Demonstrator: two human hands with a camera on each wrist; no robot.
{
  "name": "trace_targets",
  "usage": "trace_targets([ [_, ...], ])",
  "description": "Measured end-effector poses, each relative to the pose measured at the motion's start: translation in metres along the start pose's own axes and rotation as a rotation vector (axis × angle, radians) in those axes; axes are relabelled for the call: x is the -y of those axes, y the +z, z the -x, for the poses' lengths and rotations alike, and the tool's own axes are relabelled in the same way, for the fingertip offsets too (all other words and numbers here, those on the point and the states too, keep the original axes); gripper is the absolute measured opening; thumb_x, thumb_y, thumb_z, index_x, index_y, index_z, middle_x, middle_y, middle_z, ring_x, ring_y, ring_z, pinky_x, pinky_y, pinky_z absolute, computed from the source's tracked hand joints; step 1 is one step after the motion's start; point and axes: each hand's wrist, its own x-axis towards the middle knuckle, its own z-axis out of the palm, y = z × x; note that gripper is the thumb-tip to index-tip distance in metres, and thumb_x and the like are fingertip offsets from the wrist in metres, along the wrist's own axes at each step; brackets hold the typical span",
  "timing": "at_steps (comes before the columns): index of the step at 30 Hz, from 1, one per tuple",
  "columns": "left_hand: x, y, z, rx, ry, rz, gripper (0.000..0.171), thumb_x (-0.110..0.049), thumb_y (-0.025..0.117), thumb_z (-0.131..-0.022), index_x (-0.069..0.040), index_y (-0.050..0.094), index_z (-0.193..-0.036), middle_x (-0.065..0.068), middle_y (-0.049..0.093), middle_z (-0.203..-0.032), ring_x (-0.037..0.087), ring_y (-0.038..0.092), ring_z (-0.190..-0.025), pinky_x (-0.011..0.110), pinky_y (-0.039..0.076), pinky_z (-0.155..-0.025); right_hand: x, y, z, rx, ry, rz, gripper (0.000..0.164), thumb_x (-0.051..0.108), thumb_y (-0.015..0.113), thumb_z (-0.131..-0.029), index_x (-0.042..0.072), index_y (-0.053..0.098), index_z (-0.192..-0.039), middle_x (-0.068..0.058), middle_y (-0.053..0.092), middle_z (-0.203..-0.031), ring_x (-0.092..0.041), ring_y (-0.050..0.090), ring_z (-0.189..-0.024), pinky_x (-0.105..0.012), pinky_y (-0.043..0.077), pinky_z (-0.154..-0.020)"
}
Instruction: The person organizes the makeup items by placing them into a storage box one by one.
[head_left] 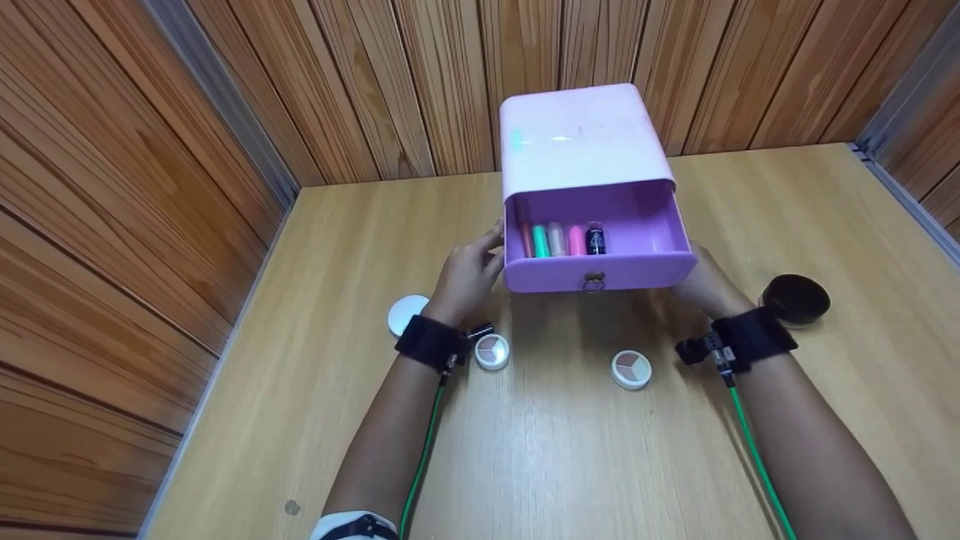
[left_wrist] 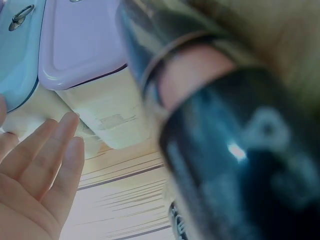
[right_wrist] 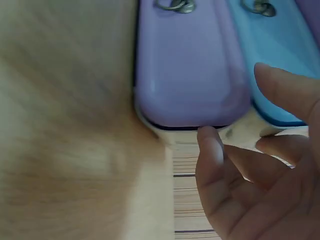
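From my end, the work centres on the drawer chest (head_left: 581, 139), at about twelve o'clock over the table (head_left: 555, 450); I cannot tell whether its base is down or lifted. Its top drawer (head_left: 551, 276) juts out toward six o'clock, with a row of tubes (head_left: 556, 240) and a dark bottle (head_left: 595, 240) standing inside by the front wall. The wrist views show a blue drawer (right_wrist: 280, 65) and a lower purple drawer (right_wrist: 192, 60), both closed.

At eight o'clock the left hand (head_left: 465, 274) lies along the chest's side, fingers straight and slightly parted; I can't confirm firm contact. Between four and five, the right hand (head_left: 709, 285) has its thumb and fingers well apart, one fingertip seeming to touch the lower drawer's edge.

My worry is the top drawer: if the chest tips toward six, it could slide out further, its weight pulling the front down and toppling the tubes. Uneven pressure from these wide-set fingers might skew the chest.

Farther out, a white disc (head_left: 407, 313) at eight, one palette (head_left: 492, 352) at seven and a black-topped jar (head_left: 795, 300) at four sit near the wrists, where a sweeping forearm could knock them. Another palette (head_left: 631, 370) lies near six.
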Motion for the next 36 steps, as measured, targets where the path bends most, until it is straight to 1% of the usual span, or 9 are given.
trace_targets([
  [4, 0.001, -0.001, -0.001, -0.009, 0.032, -0.031, 0.049, -0.026, 0.054, -0.102, -0.027, 0.038, -0.149, -0.002, 0.063, -0.128, 0.007, 0.065, -0.098, 0.021, 0.051, -0.085, -0.003, 0.005, 0.002, -0.018, -0.008, -0.140, 0.021, -0.006, 0.057, -0.085, -0.004, 0.063, -0.105, 0.000, 0.058, -0.087, -0.011, 0.050, -0.079, -0.020, 0.042, -0.073],
  [8, -0.001, -0.002, 0.000, -0.014, 0.054, -0.075, 0.049, -0.026, 0.053, -0.102, -0.022, 0.039, -0.149, 0.002, 0.064, -0.126, 0.011, 0.067, -0.096, 0.022, 0.052, -0.084, -0.002, 0.009, 0.000, -0.063, -0.028, -0.236, 0.008, -0.006, 0.062, -0.083, 0.001, 0.066, -0.085, 0.006, 0.056, -0.072, -0.008, 0.048, -0.067, -0.022, 0.042, -0.061],
  [13, -0.003, -0.005, 0.006, 0.033, -0.001, -0.156, 0.052, -0.029, 0.052, -0.102, -0.028, 0.033, -0.151, 0.000, 0.060, -0.132, 0.013, 0.065, -0.104, 0.026, 0.052, -0.088, 0.003, 0.012, 0.003, -0.068, 0.024, -0.294, 0.003, 0.002, 0.066, -0.087, 0.001, 0.067, -0.090, 0.003, 0.059, -0.076, -0.009, 0.051, -0.071, -0.023, 0.044, -0.064],
  [17, -0.006, -0.017, 0.008, 0.126, 0.014, -0.303, 0.056, -0.030, 0.051, -0.103, -0.027, 0.028, -0.154, 0.002, 0.062, -0.129, 0.016, 0.064, -0.105, 0.031, 0.052, -0.089, 0.008, 0.009, 0.004, -0.063, 0.020, -0.231, 0.009, 0.008, 0.066, -0.090, 0.000, 0.066, -0.093, 0.000, 0.059, -0.079, -0.011, 0.052, -0.072, -0.024, 0.044, -0.065],
  [20, -0.009, -0.031, 0.011, 0.172, 0.099, -0.437, 0.051, -0.027, 0.055, -0.101, -0.018, 0.042, -0.149, 0.003, 0.068, -0.116, 0.015, 0.067, -0.095, 0.031, 0.053, -0.083, 0.011, 0.004, 0.004, -0.069, -0.013, -0.139, 0.011, 0.010, 0.064, -0.091, -0.001, 0.065, -0.093, -0.002, 0.060, -0.080, -0.012, 0.051, -0.073, -0.024, 0.043, -0.065],
  [22, -0.010, -0.040, 0.016, 0.196, 0.162, -0.507, 0.040, -0.022, 0.060, -0.099, -0.013, 0.057, -0.138, 0.003, 0.071, -0.108, 0.013, 0.066, -0.089, 0.030, 0.053, -0.080, 0.014, 0.001, 0.005, -0.067, -0.009, -0.121, 0.011, 0.010, 0.064, -0.091, -0.001, 0.065, -0.091, -0.003, 0.058, -0.079, -0.012, 0.050, -0.072, -0.025, 0.042, -0.064],
  [27, -0.006, -0.050, 0.037, 0.295, 0.256, -0.556, 0.022, -0.009, 0.068, -0.090, -0.007, 0.074, -0.111, 0.004, 0.072, -0.101, 0.012, 0.067, -0.083, 0.027, 0.054, -0.071, 0.016, -0.001, 0.005, -0.056, 0.013, -0.087, 0.013, 0.012, 0.062, -0.092, 0.001, 0.062, -0.086, -0.005, 0.056, -0.077, -0.014, 0.050, -0.070, -0.026, 0.043, -0.063],
  [30, -0.002, -0.049, 0.048, 0.340, 0.284, -0.579, 0.023, -0.007, 0.069, -0.086, -0.006, 0.074, -0.109, 0.005, 0.073, -0.101, 0.013, 0.067, -0.082, 0.028, 0.055, -0.066, 0.016, -0.001, 0.003, -0.047, 0.015, -0.076, 0.013, 0.010, 0.061, -0.092, 0.002, 0.060, -0.081, -0.004, 0.055, -0.075, -0.015, 0.050, -0.068, -0.026, 0.043, -0.062],
  [36, 0.009, -0.045, 0.062, 0.337, 0.295, -0.603, 0.025, -0.006, 0.073, -0.084, -0.006, 0.075, -0.108, 0.005, 0.073, -0.098, 0.014, 0.068, -0.084, 0.029, 0.055, -0.067, 0.014, 0.002, 0.002, -0.037, 0.022, -0.141, 0.008, 0.000, 0.059, -0.087, 0.001, 0.059, -0.079, 0.001, 0.052, -0.072, -0.012, 0.048, -0.067, -0.025, 0.042, -0.061],
])
